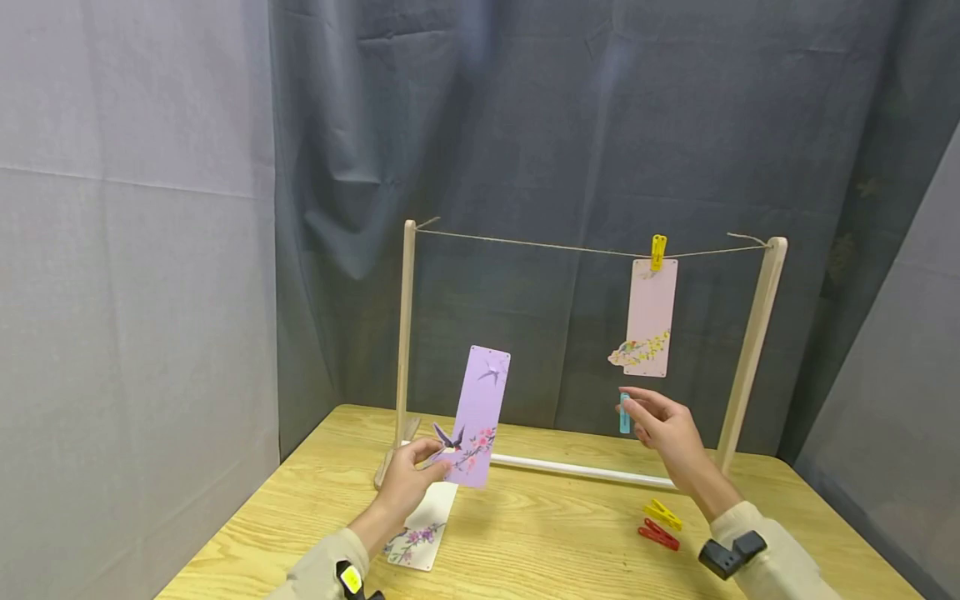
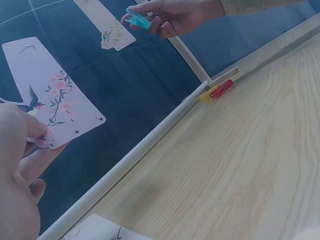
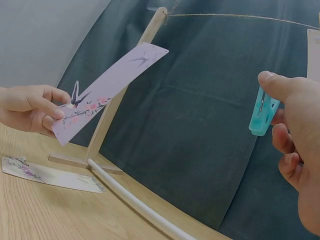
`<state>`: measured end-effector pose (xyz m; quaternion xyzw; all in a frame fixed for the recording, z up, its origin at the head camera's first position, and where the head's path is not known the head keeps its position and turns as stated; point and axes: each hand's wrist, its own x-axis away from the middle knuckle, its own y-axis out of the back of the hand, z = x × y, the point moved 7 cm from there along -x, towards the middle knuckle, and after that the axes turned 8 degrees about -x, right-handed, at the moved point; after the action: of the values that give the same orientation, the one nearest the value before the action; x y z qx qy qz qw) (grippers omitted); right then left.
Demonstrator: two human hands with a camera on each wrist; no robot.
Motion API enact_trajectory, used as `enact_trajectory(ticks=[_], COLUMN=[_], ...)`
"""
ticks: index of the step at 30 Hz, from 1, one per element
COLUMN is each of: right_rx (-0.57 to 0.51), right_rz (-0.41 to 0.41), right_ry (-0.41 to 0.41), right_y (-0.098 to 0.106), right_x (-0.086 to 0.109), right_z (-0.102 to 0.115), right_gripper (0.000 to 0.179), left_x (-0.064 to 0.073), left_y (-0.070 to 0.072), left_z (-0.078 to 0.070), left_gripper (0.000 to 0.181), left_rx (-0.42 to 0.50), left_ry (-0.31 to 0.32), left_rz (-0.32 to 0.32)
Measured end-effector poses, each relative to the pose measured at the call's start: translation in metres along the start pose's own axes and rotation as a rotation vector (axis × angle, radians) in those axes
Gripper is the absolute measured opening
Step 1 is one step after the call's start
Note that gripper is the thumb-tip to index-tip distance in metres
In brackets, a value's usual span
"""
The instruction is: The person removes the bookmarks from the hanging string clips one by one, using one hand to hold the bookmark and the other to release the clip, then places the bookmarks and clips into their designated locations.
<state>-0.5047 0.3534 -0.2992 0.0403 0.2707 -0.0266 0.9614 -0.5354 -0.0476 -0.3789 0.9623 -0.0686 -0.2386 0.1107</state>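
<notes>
My head camera shows me a purple card [image 1: 483, 400] raised above the wood-grain table [image 1: 555, 533], the left hand [image 1: 405, 482] pinching its lower left edge. The right hand [image 1: 671, 435] pinches a blue clip [image 1: 625, 415]. Beyond, a yellow clip [image 1: 657, 252] fixes a pink card [image 1: 651, 312] to a string [image 1: 540, 245].

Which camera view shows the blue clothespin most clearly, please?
The right wrist view: the blue clothespin appears largest there, pinched by the right hand, with much of its body uncovered. The head view shows it small, as a narrow upright strip; the left wrist view shows it small too, slanted.
</notes>
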Motion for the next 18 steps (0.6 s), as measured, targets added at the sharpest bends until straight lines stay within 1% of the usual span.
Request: enact_trajectory(ticks=[3,9,12,18], right_rx=[0.017,0.038,0.056,0.131], right_rz=[-0.001,-0.011,-0.013,-0.022], right_ry=[-0.01,-0.026,-0.033,-0.044], right_y=[0.003,0.011,0.015,0.024], right_x=[0.003,0.011,0.015,0.025], right_z=[-0.006,-0.016,-0.018,-0.02], right_gripper=[0.041,0.044,0.046,0.047], left_x=[0.004,0.013,0.017,0.024], left_y=[0.004,0.011,0.013,0.017], left_z=[0.002,0.01,0.016,0.026], left_gripper=[0.024,0.027,0.025,0.025], left_rx=[-0.002,-0.004,-0.003,-0.001], left_ry=[0.004,0.032,0.045,0.069], left_rz=[-0.015,-0.022,-0.016,0.005])
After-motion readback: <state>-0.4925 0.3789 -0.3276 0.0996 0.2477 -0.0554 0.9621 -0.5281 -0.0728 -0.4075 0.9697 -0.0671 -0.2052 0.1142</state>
